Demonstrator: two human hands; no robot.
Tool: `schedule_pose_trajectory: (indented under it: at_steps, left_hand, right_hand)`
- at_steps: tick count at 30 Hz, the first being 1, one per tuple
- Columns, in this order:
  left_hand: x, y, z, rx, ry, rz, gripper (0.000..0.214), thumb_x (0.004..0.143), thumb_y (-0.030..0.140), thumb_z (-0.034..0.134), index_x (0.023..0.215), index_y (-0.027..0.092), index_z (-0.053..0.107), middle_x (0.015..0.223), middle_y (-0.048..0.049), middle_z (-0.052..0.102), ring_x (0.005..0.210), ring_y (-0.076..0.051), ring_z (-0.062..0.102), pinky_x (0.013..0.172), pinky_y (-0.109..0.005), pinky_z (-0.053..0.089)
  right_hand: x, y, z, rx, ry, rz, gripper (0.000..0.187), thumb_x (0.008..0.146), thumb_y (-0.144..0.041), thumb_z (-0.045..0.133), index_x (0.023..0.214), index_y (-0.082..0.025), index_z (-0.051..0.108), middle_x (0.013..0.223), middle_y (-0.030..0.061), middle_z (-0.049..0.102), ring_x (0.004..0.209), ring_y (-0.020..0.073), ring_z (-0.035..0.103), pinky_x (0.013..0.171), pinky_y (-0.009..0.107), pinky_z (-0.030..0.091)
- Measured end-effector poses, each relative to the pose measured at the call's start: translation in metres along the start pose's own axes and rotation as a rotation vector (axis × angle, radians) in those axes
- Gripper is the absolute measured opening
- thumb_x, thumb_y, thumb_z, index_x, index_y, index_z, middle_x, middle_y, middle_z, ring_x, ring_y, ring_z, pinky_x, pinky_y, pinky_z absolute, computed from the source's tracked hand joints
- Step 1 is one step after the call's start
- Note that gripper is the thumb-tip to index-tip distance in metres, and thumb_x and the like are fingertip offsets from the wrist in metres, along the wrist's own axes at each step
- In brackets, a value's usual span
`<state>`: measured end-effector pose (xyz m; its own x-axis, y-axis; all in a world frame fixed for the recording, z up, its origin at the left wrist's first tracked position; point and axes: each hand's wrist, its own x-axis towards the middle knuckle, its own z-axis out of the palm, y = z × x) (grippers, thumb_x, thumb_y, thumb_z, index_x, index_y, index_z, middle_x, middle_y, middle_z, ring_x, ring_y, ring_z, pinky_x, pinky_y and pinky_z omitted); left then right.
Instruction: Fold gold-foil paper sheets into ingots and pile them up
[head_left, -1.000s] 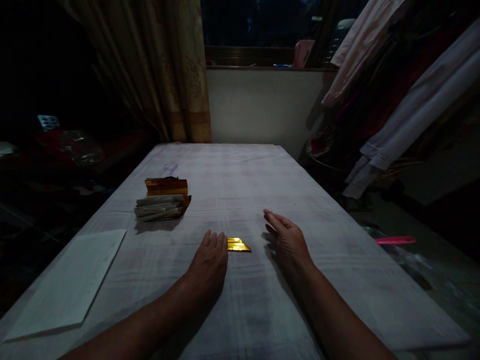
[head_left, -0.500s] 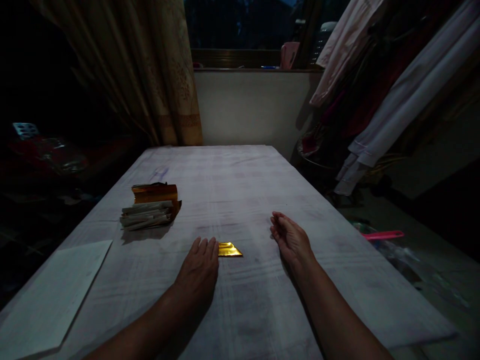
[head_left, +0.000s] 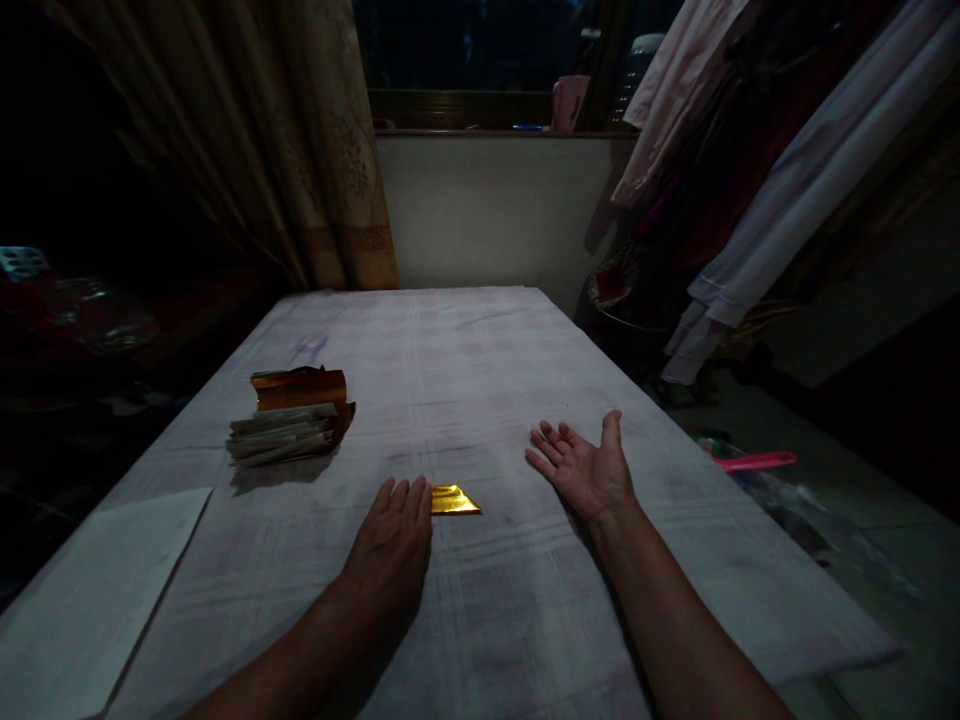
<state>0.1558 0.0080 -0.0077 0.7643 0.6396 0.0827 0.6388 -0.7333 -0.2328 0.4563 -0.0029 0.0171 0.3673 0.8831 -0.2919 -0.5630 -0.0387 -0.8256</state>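
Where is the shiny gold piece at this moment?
In the head view, the gold piece lies just left of centre on the cloth, sticking out rightward from under the left hand.

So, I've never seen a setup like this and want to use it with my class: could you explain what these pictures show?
There is no machine here: the hands are a person's own, bare. One camera, worn on the head, takes every picture, looking forward and down.

The table has a pale checked cloth. The left hand lies palm down over one end of a shiny gold strip, whose slanted end shows to the right. Whether the fingers grip it or only rest on it is hidden. The right hand is open, palm showing, holding nothing.

Farther to the left sit a stack of folded paper and a curved gold sheet. Nearer lies a white sheet.
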Motion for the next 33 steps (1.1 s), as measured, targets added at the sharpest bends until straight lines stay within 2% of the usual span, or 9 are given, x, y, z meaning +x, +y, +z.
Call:
schedule_pose_trajectory:
  at_steps: [3,5,7,9,13,19,23,29,33]
  left_hand:
    - [0.0,0.002,-0.003,-0.015,-0.013,-0.014,0.054,0.087,0.012,0.041,0.137,0.002,0.058,0.142,-0.0233,0.059,0.129,-0.036,0.058,0.114,-0.056,0.036]
    - [0.0,0.003,-0.005,-0.03,-0.01,-0.031,0.054,0.087,0.011,0.041,0.138,0.002,0.057,0.143,-0.0239,0.058,0.13,-0.036,0.057,0.115,-0.057,0.035]
    - [0.0,0.003,-0.005,-0.038,-0.007,-0.037,0.054,0.088,0.01,0.04,0.138,0.002,0.057,0.143,-0.0231,0.058,0.129,-0.035,0.058,0.114,-0.055,0.036]
    - [-0.001,0.003,-0.005,-0.037,0.004,-0.029,0.052,0.09,0.009,0.038,0.138,0.003,0.058,0.142,-0.022,0.06,0.128,-0.034,0.059,0.111,-0.053,0.039]
    - [-0.002,0.001,-0.005,-0.042,0.069,-0.033,0.048,0.093,0.011,0.038,0.136,0.003,0.06,0.14,-0.0215,0.061,0.126,-0.034,0.06,0.111,-0.053,0.039]
    - [-0.005,-0.002,-0.01,-0.113,0.169,-0.079,0.043,0.1,0.019,0.038,0.135,0.013,0.062,0.137,-0.0136,0.065,0.123,-0.029,0.061,0.111,-0.05,0.041]
    - [-0.006,-0.002,-0.01,-0.107,0.234,-0.076,0.041,0.1,0.019,0.039,0.133,0.013,0.063,0.133,-0.0129,0.068,0.121,-0.03,0.062,0.108,-0.05,0.044]
    - [-0.007,-0.002,-0.007,-0.165,0.299,-0.079,0.039,0.1,0.02,0.04,0.131,0.014,0.063,0.13,-0.0133,0.068,0.12,-0.029,0.061,0.108,-0.051,0.044]
    - [-0.008,-0.003,-0.004,-0.198,0.29,-0.089,0.04,0.1,0.021,0.038,0.133,0.015,0.061,0.132,-0.0124,0.067,0.122,-0.029,0.06,0.108,-0.051,0.044]
  right_hand:
    - [-0.002,0.003,0.006,0.07,0.092,0.033,0.068,0.08,-0.09,0.041,0.084,-0.024,0.059,0.094,0.0092,0.071,0.103,0.0278,0.069,0.083,0.047,0.061]
    - [-0.003,0.007,0.01,0.109,0.166,0.043,0.048,0.086,-0.071,0.059,0.085,-0.023,0.062,0.093,0.0065,0.073,0.094,0.0234,0.071,0.077,0.04,0.062]
    - [-0.002,0.011,0.014,0.055,0.2,0.006,0.028,0.082,-0.048,0.075,0.083,-0.022,0.064,0.088,0.0038,0.074,0.083,0.019,0.071,0.069,0.032,0.062]
    - [0.001,0.013,0.017,-0.033,0.199,-0.041,0.022,0.075,-0.032,0.082,0.081,-0.021,0.065,0.083,0.0024,0.074,0.073,0.0163,0.07,0.061,0.026,0.06]
    - [0.012,0.008,0.02,-0.121,0.184,-0.094,0.022,0.069,-0.03,0.084,0.078,-0.021,0.066,0.078,0.0014,0.074,0.065,0.014,0.067,0.05,0.02,0.053]
    - [0.016,0.01,0.031,-0.258,0.111,-0.134,0.02,0.063,-0.031,0.084,0.074,-0.021,0.07,0.083,0.0036,0.076,0.07,0.0154,0.066,0.05,0.02,0.049]
    - [0.004,0.029,0.038,-0.485,-0.043,-0.231,0.023,0.071,-0.04,0.075,0.088,-0.024,0.072,0.087,0.005,0.077,0.074,0.0194,0.069,0.061,0.029,0.056]
    - [-0.034,0.06,0.051,-1.099,-0.592,-0.789,0.027,0.095,-0.03,0.052,0.114,-0.023,0.07,0.109,0.0097,0.075,0.101,0.0246,0.07,0.091,0.042,0.056]
    - [-0.048,0.072,0.057,-1.186,-0.696,-0.958,0.034,0.099,-0.029,0.048,0.13,-0.022,0.061,0.118,0.011,0.073,0.114,0.0265,0.066,0.101,0.046,0.052]
